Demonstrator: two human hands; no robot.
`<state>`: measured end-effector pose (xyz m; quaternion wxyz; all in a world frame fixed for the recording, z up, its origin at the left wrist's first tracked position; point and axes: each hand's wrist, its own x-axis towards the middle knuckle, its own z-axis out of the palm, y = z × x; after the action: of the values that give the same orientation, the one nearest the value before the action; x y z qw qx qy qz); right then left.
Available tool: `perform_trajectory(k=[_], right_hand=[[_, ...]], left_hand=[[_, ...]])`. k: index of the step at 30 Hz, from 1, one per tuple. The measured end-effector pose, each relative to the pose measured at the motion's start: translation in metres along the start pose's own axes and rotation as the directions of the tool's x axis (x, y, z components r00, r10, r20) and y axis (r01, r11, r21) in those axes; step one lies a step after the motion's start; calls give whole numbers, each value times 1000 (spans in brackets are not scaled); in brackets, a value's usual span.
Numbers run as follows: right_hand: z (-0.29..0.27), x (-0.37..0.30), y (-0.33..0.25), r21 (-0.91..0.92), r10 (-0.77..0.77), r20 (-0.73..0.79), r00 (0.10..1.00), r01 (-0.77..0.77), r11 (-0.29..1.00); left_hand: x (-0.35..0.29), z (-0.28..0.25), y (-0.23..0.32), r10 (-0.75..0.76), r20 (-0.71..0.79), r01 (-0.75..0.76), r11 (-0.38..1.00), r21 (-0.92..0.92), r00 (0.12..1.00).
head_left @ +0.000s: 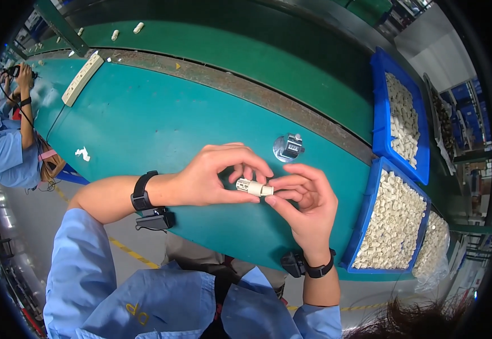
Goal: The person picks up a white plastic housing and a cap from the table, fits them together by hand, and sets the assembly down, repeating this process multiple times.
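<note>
Over the table's near side, my left hand (205, 176) pinches a small cream plastic cylindrical part (249, 186) between thumb and fingers. The part lies sideways, with slots showing at its left end. My right hand (312, 202) closes thumb and forefinger on a short cream end piece (267, 191) at the part's right end. A dark line runs between the two pieces; I cannot tell whether they are joined. Just beyond my right hand stands a metal tally counter (291, 147) on the teal tabletop (184, 124).
At the right are two blue bins, a far one (380, 107) and a near one (368, 217), filled with cream parts, beside a clear bag (433, 246) of parts. A power strip (82, 80) lies far left. A green belt (229, 45) runs behind. A co-worker (7, 152) sits left.
</note>
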<state>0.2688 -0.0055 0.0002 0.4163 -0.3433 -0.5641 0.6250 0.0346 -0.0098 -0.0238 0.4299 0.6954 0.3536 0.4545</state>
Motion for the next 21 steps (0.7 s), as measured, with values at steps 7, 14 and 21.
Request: perform_trajectory(k=[7, 14, 21], right_hand=[[0, 0, -1, -124, -75, -5, 997, 74, 990], [1, -3, 5, -201, -146, 6, 989, 145, 969], [0, -3, 6, -237, -159, 17, 987, 158, 959]], left_hand=[[5, -6, 7, 8, 60, -14, 996, 88, 998], [0, -3, 3, -69, 40, 70, 997, -36, 997], [0, -4, 2, -43, 44, 42, 999, 14, 998]])
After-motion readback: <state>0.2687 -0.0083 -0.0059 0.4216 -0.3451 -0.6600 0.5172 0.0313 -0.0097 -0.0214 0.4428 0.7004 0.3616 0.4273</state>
